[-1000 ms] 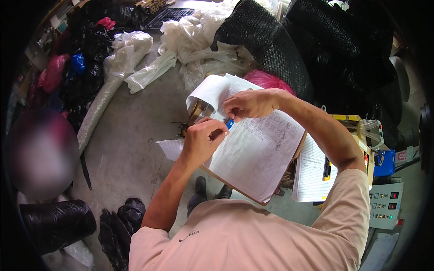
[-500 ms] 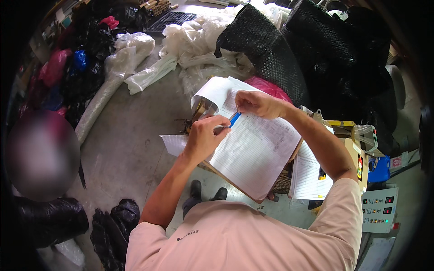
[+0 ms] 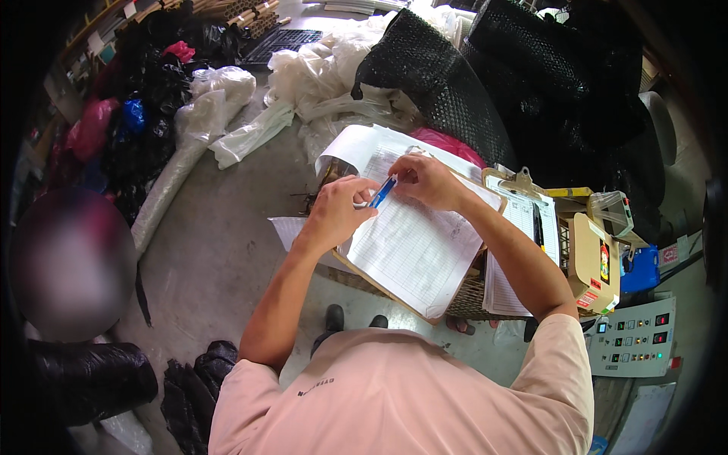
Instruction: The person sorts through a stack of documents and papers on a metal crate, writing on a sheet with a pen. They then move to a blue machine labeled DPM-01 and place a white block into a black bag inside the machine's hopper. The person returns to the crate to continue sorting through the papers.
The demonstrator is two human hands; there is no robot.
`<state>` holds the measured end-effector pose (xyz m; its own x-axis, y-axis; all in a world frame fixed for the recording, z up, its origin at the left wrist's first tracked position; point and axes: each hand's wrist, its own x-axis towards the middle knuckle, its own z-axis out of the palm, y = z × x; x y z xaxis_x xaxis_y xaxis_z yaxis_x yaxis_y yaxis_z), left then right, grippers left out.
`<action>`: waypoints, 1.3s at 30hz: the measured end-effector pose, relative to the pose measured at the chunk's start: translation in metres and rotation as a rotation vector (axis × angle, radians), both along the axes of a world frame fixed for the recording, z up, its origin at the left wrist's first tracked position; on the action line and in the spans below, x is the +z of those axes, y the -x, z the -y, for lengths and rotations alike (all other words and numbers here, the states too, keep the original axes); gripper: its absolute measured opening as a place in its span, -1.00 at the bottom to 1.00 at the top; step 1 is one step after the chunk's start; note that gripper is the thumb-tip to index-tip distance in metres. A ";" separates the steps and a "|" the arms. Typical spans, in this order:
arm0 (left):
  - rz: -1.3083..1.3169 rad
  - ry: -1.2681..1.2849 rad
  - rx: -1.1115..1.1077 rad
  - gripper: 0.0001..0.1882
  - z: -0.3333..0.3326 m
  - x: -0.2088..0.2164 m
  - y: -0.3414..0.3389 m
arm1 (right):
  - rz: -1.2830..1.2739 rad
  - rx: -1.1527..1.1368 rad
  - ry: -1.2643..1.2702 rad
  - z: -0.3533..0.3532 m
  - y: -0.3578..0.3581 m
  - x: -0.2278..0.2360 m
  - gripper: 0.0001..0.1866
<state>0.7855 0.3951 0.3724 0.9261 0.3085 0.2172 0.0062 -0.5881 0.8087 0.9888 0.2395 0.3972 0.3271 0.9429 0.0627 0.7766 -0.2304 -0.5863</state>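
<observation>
Between both hands, over a ruled sheet, is a slim blue pen (image 3: 383, 192), tilted with its upper end toward the right. My left hand (image 3: 335, 210) pinches its lower part between thumb and fingers. Curled at the upper end, the fingers of my right hand (image 3: 426, 182) are closed on it; their tips are partly hidden. Below them lies the stack of ruled paper (image 3: 413, 254) on a brown board, its top-left sheets curled over. Right of my right forearm sits a second clipboard (image 3: 523, 173) with filled-in sheets and a black pen (image 3: 538, 224) on it.
A cardboard box (image 3: 580, 254) and a control panel (image 3: 633, 337) stand at the right, near a blue container (image 3: 641, 269). Black bubble wrap (image 3: 436, 83) and clear plastic (image 3: 315, 76) pile up beyond the papers. Black rolls (image 3: 95, 379) lie at the lower left.
Both hands have shifted slightly left with the pen, and the right hand has turned at its upper end. More of the clipboard on the right shows as the view has moved.
</observation>
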 end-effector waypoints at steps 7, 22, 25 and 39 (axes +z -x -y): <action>0.020 0.055 0.002 -0.84 -0.002 -0.009 0.000 | 0.019 0.070 -0.057 0.005 0.005 0.002 -0.74; -0.015 0.191 -0.052 -0.18 -0.011 0.000 0.004 | 0.160 0.403 0.293 -0.042 -0.005 0.029 -0.74; -0.022 0.208 -0.060 -0.17 -0.010 0.000 0.003 | 0.094 0.469 0.435 -0.055 -0.012 0.030 -0.75; 0.101 0.051 0.145 -0.31 0.012 -0.020 -0.002 | 0.195 0.438 0.448 -0.063 -0.020 0.039 -0.72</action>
<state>0.7874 0.3835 0.3528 0.8455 0.4500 0.2875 0.0054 -0.5456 0.8381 1.0086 0.3024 0.4358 -0.0702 0.9350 -0.3477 0.9366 -0.0582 -0.3456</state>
